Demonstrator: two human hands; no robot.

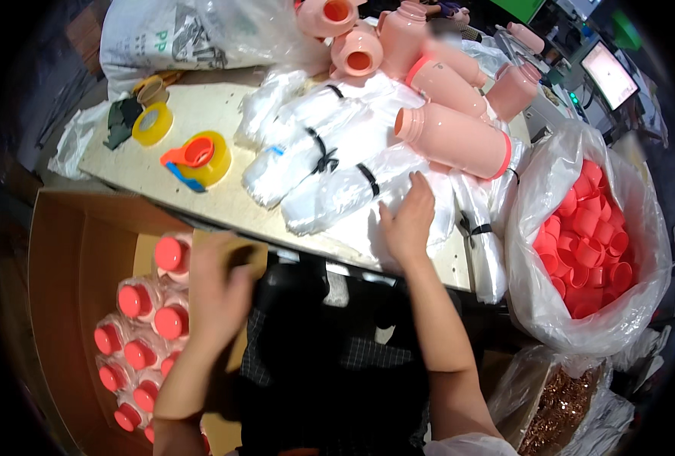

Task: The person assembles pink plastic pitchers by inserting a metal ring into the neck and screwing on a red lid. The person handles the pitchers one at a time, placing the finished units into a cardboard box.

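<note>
My right hand [409,224] rests on the white plastic bags at the table's front, fingers apart and nothing held. Just beyond its fingertips a pink bottle body [459,140], without a cap, lies on its side. Left of that hand are clear bag bundles [330,199] tied with black bands. My left hand [219,292] is over the right side of a cardboard box [71,251]. Motion blurs its fingers, so their grip cannot be read. Inside the box stand several wrapped bottles [140,353] with coral-red caps.
More pink bottle bodies [403,38] stand and lie at the back. Yellow tape rolls [153,124] and an orange-and-blue tape dispenser [194,156] sit at the table's left. On the right are a bag of red caps [588,243] and a box of copper-coloured bits [558,410].
</note>
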